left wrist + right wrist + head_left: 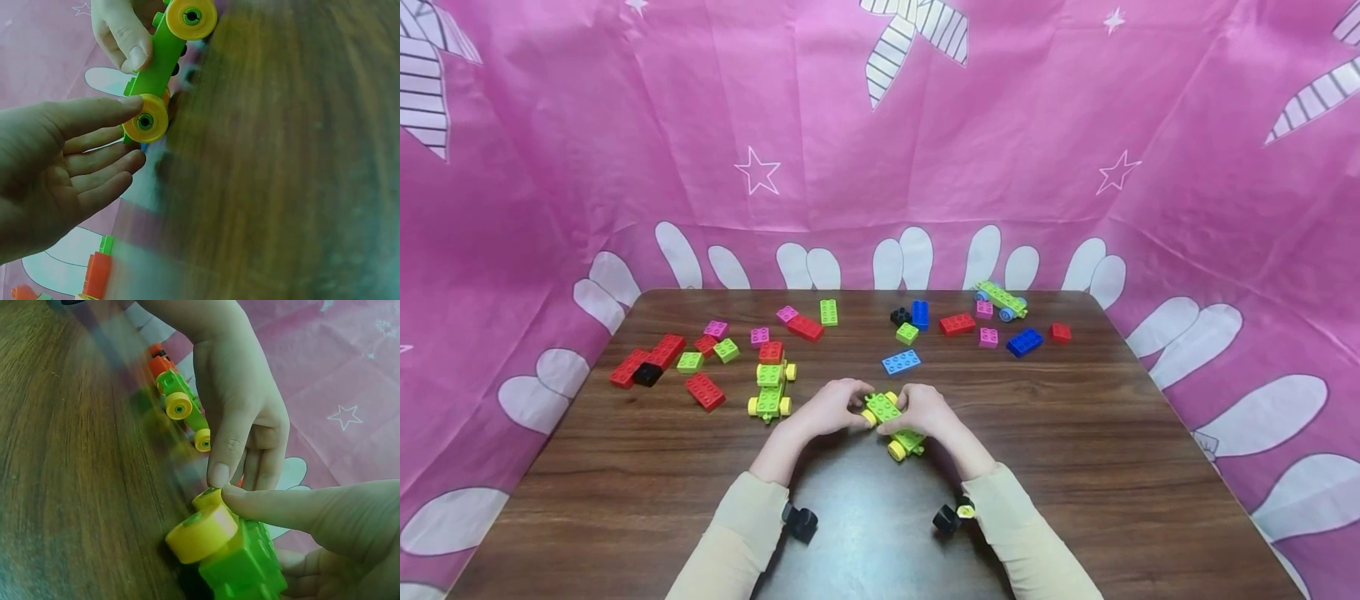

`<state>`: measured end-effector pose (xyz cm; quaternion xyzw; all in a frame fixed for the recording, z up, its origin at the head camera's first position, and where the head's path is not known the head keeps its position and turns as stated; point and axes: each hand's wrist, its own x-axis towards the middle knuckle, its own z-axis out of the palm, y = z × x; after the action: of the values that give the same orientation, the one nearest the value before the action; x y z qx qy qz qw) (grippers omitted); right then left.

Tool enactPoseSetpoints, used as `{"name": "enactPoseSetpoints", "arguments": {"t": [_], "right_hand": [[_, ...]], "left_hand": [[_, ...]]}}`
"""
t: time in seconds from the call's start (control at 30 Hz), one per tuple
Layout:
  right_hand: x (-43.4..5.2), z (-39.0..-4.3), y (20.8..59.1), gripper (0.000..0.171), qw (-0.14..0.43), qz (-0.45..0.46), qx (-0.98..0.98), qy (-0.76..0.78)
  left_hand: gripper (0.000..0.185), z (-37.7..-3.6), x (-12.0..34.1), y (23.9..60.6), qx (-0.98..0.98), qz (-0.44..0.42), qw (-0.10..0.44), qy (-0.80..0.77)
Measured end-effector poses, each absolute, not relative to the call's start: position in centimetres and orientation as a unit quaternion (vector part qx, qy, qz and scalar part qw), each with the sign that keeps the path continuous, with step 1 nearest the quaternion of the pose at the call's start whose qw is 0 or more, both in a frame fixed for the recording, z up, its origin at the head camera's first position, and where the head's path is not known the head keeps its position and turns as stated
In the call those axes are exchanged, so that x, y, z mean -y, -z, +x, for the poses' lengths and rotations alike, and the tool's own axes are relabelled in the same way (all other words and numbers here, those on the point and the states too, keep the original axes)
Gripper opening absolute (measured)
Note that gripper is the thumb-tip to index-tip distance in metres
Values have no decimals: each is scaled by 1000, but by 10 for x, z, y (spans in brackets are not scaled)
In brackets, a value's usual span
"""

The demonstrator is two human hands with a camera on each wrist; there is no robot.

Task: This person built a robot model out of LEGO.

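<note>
Grip, two-handed: left hand (833, 407) pinching one yellow wheel (146, 120), right hand (927, 411) clasping green chassis (882, 407), presumably for steadiness.

Pink cloth (820, 125) hangs from 9 through 12 to 3 o'clock, bearing a striped bow (891, 57) at 12, a star (1120, 172) at 2 and white ovals (887, 265) low down. The brown table (1112, 467) catches pale glare (861, 537) at 6.

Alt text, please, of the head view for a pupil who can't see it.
A person's left hand and right hand hold a green toy car with yellow wheels at a wooden table. Colourful bricks lie beyond, with a similar car at left and a blue-wheeled car near the far edge.
</note>
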<state>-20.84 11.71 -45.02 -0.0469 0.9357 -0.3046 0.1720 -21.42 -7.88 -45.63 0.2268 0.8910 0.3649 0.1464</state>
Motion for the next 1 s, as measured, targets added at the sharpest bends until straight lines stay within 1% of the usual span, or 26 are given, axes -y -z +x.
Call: {"name": "enactPoseSetpoints", "arguments": {"t": [0.3,0.47,0.57,0.67,0.8,0.9,1.0], "right_hand": [[-118,-208,450,42,184,-50,-926,325],[-131,-210,442,40,180,-68,-922,337],[-144,-215,435,38,173,-106,-909,364],[-156,-223,434,38,175,-173,-883,400],[-168,-232,440,52,198,-252,-840,438],[-174,-236,445,65,221,-280,-821,446],[-176,-237,449,73,237,-306,-810,440]], "left_hand": [[49,-213,81,453,-891,226,152,-362],[50,-211,83,449,-891,219,148,-368],[53,-210,85,445,-894,215,138,-369],[55,-209,86,441,-897,215,127,-365],[57,-206,87,439,-901,207,130,-358],[58,-204,87,437,-903,199,143,-353],[57,-203,87,437,-904,197,150,-348]]}}
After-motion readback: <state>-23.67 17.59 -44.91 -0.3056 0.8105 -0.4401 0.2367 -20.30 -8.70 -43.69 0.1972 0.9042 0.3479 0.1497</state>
